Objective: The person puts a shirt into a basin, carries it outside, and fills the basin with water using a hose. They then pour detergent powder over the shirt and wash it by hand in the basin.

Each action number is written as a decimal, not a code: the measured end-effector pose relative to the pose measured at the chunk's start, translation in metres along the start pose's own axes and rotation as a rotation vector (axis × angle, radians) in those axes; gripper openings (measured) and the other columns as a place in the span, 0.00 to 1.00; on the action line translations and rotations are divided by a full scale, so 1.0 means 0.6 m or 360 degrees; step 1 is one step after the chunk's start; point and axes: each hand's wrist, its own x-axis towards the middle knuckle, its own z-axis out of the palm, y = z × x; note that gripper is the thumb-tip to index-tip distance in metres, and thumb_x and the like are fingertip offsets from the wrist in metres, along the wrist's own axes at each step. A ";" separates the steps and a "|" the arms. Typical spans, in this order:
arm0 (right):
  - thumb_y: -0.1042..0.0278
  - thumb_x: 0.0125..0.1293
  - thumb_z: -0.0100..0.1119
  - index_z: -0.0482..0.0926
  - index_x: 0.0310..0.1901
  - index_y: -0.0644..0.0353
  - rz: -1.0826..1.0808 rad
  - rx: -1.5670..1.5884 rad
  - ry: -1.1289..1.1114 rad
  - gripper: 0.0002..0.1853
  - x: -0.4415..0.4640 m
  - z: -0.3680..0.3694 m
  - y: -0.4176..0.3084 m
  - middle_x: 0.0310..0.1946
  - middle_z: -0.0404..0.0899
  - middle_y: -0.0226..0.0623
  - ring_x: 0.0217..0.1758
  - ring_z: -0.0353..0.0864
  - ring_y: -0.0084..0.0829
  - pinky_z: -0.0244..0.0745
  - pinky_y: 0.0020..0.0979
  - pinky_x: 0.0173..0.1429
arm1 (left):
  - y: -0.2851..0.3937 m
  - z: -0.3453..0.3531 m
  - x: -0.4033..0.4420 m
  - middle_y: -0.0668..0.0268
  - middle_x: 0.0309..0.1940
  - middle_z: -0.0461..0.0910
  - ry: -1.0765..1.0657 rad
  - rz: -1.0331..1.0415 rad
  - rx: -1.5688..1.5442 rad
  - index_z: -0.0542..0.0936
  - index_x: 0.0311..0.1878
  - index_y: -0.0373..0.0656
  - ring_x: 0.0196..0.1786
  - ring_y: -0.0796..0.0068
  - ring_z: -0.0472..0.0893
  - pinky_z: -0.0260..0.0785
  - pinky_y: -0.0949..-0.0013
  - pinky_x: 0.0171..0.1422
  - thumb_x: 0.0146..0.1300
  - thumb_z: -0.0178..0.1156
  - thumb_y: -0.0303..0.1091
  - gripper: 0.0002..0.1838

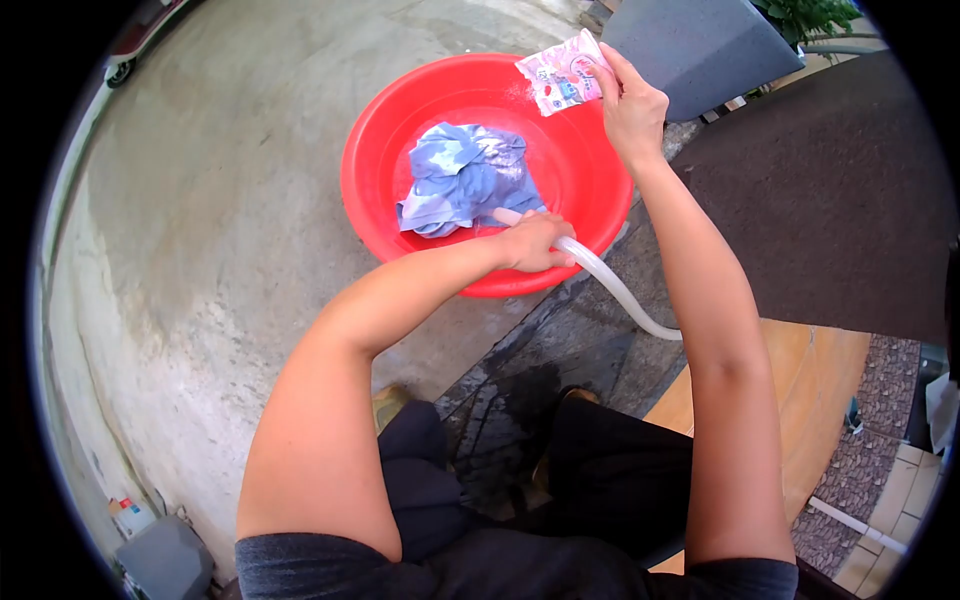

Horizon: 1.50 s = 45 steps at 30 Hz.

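A red plastic basin (375,170) stands on the concrete with a bundle of blue cloth (465,180) inside it. My left hand (537,242) is wrapped round a whitish hose (615,285) over the basin's near rim. The hose's end points at the cloth. Above the basin's far right rim, my right hand (635,105) grips a pink and white detergent packet (562,75) by its right end. The packet is tilted to the left, and fine white powder falls from its left end. Whitish patches of powder lie on the cloth.
Wet dark paving (510,390) lies between my feet. To the right are a dark brown panel (820,200) and a tan tiled ledge (800,400). A grey slab (700,50) stands beyond the basin at upper right. A grey box (165,560) sits at lower left.
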 end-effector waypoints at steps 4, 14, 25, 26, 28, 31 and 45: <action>0.65 0.62 0.62 0.80 0.49 0.57 -0.0091 0.0033 -0.0092 0.14 -0.001 0.006 -0.004 0.35 0.81 0.49 0.36 0.82 0.47 0.77 0.36 0.39 | 0.001 -0.004 0.001 0.58 0.41 0.77 0.0018 0.0016 0.0021 0.78 0.44 0.43 0.52 0.57 0.73 0.59 0.56 0.57 0.55 0.64 0.45 0.18; 0.63 0.61 0.62 0.81 0.49 0.51 -0.0174 -0.0025 -0.0173 0.14 -0.007 0.023 0.002 0.26 0.79 0.49 0.31 0.80 0.49 0.75 0.40 0.35 | 0.005 -0.015 0.009 0.59 0.40 0.76 0.0021 0.0113 0.0143 0.79 0.44 0.45 0.51 0.57 0.73 0.59 0.55 0.57 0.55 0.64 0.44 0.17; 0.60 0.62 0.61 0.81 0.49 0.46 -0.0298 -0.0141 -0.0185 0.14 -0.014 0.005 0.035 0.30 0.81 0.45 0.31 0.81 0.47 0.75 0.39 0.35 | -0.003 -0.006 0.009 0.59 0.42 0.77 -0.0019 0.0020 0.0049 0.79 0.44 0.44 0.52 0.57 0.73 0.60 0.55 0.58 0.55 0.64 0.45 0.18; 0.59 0.62 0.61 0.81 0.50 0.45 -0.0373 -0.0229 -0.0284 0.14 -0.015 0.003 0.043 0.30 0.81 0.44 0.31 0.81 0.46 0.76 0.39 0.35 | -0.003 -0.006 0.009 0.59 0.42 0.77 -0.0031 0.0014 0.0047 0.79 0.44 0.44 0.52 0.57 0.73 0.60 0.55 0.58 0.55 0.64 0.45 0.18; 0.58 0.62 0.61 0.80 0.51 0.44 -0.0445 -0.0323 -0.0362 0.15 -0.015 -0.002 0.045 0.29 0.81 0.43 0.31 0.81 0.45 0.76 0.39 0.35 | -0.005 -0.003 0.009 0.59 0.42 0.77 -0.0030 0.0019 0.0039 0.79 0.45 0.44 0.52 0.57 0.74 0.60 0.55 0.58 0.55 0.64 0.45 0.18; 0.60 0.62 0.60 0.79 0.52 0.45 -0.0428 -0.0347 -0.0372 0.16 -0.009 -0.012 0.037 0.31 0.81 0.44 0.32 0.81 0.44 0.76 0.38 0.36 | -0.006 -0.004 0.009 0.59 0.41 0.77 -0.0021 0.0021 0.0039 0.79 0.45 0.44 0.51 0.56 0.74 0.61 0.55 0.58 0.55 0.64 0.45 0.18; 0.71 0.64 0.57 0.78 0.54 0.51 -0.0395 -0.0318 -0.0532 0.16 -0.029 -0.008 0.049 0.37 0.82 0.45 0.39 0.82 0.46 0.77 0.37 0.41 | -0.004 -0.003 0.006 0.57 0.41 0.78 -0.0030 -0.0022 -0.0013 0.79 0.45 0.44 0.51 0.55 0.75 0.61 0.55 0.57 0.56 0.64 0.46 0.19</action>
